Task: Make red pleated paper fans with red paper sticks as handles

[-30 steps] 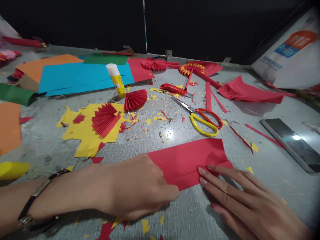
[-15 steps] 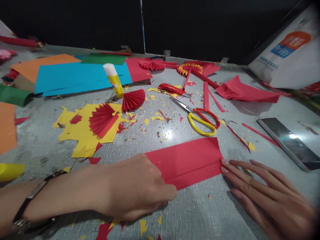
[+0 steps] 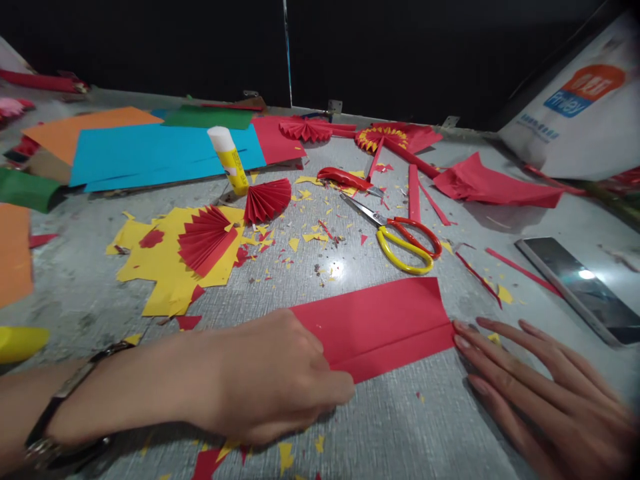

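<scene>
While the left hand point(image 3: 260, 380) bears on the left end of the red paper strip point(image 3: 380, 320), the right hand point(image 3: 555, 400) lies at the opposite end, its fingertips at or just beside the short edge. The left hand is curled, knuckles upward; its fingertips are hidden, so whether it pinches the strip or only presses on it cannot be told. Its position presumably braces the sheet against sliding on the table point(image 3: 280, 287). The right hand is unclenched and grasps nothing; its fingers are extended, palm down, in line with the crease point(image 3: 400, 342), an alignment suited to applying pressure along that line. The strip lies flat between the hands, crease running lengthwise near the wearer's side, which leaves the line accessible to both. Beyond the strip, ahead of the right hand and to its left, the scissors point(image 3: 379, 219) rest with blades nearly closed and handles toward the wearer, presumably for ready pickup. Ahead of the left hand, one pleated red fan point(image 3: 207, 243) lies on the yellow paper point(image 3: 135, 263); farther out, the glue stick point(image 3: 231, 163) stands upright, capped, likely to prevent drying. The phone point(image 3: 575, 287) lies beyond the right hand, outside the span between both hands.
</scene>
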